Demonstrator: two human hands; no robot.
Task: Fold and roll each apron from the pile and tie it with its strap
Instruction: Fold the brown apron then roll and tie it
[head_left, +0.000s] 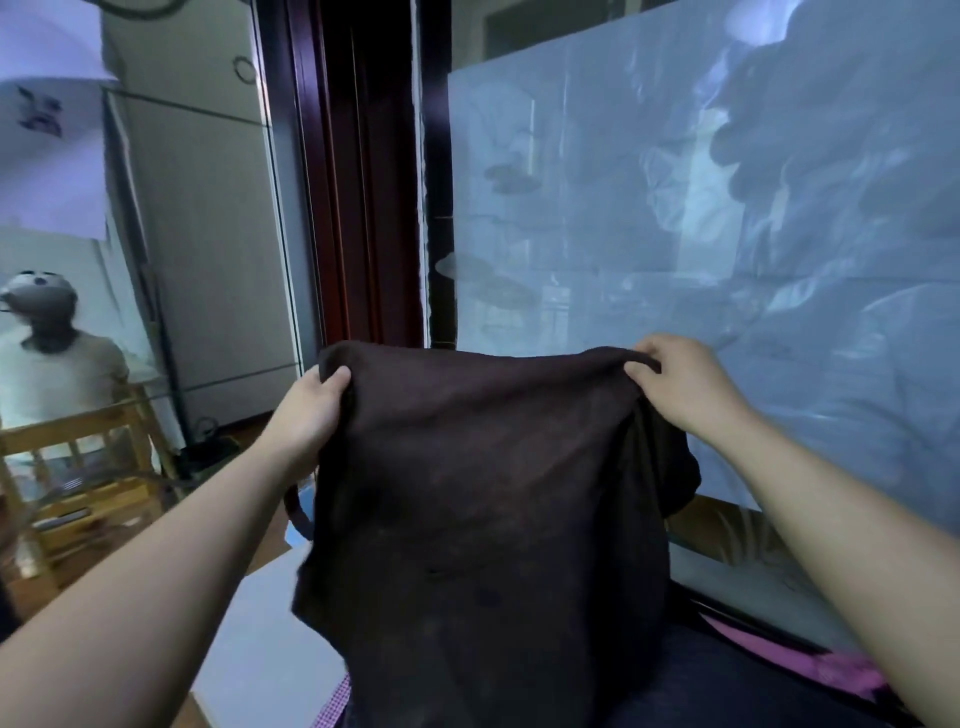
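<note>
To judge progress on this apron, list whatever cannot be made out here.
Head view:
- apron: its lower edge is cut off by the bottom of the frame.
- Straps: hidden behind the cloth; only a dark loop shows at its left side.
- Pile: not visible; the held apron covers what lies below.
- left hand: its fingers are behind the cloth; the right hand grips the other corner.
</note>
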